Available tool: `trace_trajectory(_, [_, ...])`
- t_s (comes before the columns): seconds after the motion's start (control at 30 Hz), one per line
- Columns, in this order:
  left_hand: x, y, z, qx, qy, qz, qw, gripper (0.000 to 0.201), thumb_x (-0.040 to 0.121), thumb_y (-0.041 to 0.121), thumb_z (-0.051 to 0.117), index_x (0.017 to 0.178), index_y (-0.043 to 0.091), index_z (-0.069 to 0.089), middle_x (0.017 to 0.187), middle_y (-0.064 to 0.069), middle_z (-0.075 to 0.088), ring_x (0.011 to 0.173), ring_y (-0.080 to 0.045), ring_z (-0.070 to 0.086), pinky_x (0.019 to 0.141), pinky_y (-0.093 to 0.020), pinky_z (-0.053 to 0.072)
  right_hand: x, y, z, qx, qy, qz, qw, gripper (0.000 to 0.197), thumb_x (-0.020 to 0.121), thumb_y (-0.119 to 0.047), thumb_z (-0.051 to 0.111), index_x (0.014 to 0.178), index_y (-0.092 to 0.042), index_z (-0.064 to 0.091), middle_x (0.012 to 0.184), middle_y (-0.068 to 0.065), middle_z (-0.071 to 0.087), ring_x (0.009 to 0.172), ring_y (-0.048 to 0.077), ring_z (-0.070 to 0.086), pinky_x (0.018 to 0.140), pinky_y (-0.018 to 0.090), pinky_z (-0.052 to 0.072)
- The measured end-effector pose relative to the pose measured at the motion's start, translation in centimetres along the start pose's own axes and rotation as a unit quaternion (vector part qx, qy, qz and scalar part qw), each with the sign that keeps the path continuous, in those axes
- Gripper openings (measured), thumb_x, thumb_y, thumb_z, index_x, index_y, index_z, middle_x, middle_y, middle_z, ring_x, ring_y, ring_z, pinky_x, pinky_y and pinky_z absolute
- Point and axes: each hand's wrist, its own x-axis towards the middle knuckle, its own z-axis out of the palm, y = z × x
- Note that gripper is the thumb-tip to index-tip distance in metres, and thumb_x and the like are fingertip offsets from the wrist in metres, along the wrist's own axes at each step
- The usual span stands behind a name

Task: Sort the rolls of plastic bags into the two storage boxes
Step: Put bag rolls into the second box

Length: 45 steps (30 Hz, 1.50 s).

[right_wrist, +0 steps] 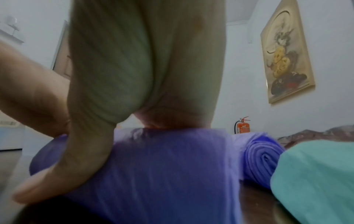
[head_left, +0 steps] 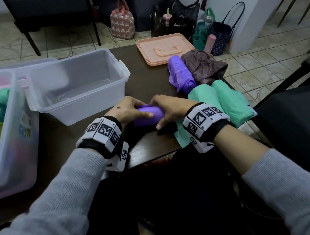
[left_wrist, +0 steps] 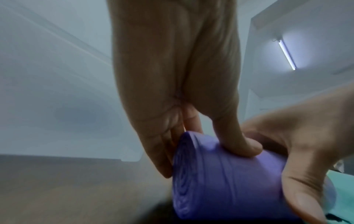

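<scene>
Head view, centre of frame: left hand (head_left: 128, 108) and right hand (head_left: 170, 107) both curl around a purple roll (head_left: 149, 116) on the dark table (head_left: 149, 144), just below the empty clear box (head_left: 82, 86).

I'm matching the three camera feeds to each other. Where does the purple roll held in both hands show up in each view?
Head: purple roll at centre, between both hands.
Left wrist: lower right, spiral end facing the camera.
Right wrist: bottom centre, under the palm.
Shared landmark: green roll, at the right in the head and right wrist views.

left hand (head_left: 128, 110), right hand (head_left: 170, 109), fingers curled, gripping
</scene>
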Motion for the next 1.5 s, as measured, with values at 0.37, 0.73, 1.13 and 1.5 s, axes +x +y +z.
trace_trajectory(0.37, [-1.7,-1.1,1.0,-0.045,0.156,0.012,0.987,0.04,0.08,0.035,0.072,0.114,0.012,0.068,0.111,-0.005,0.069,0.1,-0.014,0.061,0.085,-0.02,0.041,0.1,-1.5,1.1,-0.001,0.033,-0.036,0.999,0.052,0.082,-0.037,0.069,0.124,-0.01,0.055,0.119,0.012,0.061,0.108,0.027,0.055,0.084,0.029,0.038])
trace_trajectory(0.73, [-4.2,-3.3,-2.6,-0.695,0.32,-0.136,0.629,0.076,0.09,0.054,0.05,0.147,0.018,0.014,0.147,-0.012,0.033,0.129,-0.039,0.043,0.099,-0.053,0.04,-0.7,-4.2,-2.5,0.033,0.056,-0.086,0.994,0.045,0.085,-0.037,0.066,0.118,-0.007,0.059,0.103,0.006,0.061,0.089,0.017,0.054,0.068,0.023,0.036])
trace_trajectory(1.13, [-7.8,-2.3,-3.4,-0.719,0.373,-0.14,0.569,0.048,0.102,0.01,0.031,0.147,0.0,0.015,0.147,-0.025,0.03,0.128,-0.04,0.043,0.105,-0.043,0.039,0.1,-11.7,-7.1,0.041,0.232,-0.167,0.957,0.045,0.086,-0.038,0.064,0.121,-0.01,0.054,0.096,-0.004,0.053,0.071,-0.007,0.043,0.062,0.004,0.032])
trace_trajectory(1.5, [-10.4,-5.4,0.1,-0.763,0.392,-0.044,0.512,0.054,0.098,-0.007,0.028,0.145,0.02,0.024,0.135,-0.021,0.051,0.083,-0.026,0.063,0.082,-0.049,0.047,6.2,-17.2,-1.1,-0.052,0.117,-0.135,0.982,0.048,0.081,-0.03,0.071,0.118,-0.004,0.056,0.117,0.016,0.06,0.108,0.029,0.053,0.08,0.027,0.034])
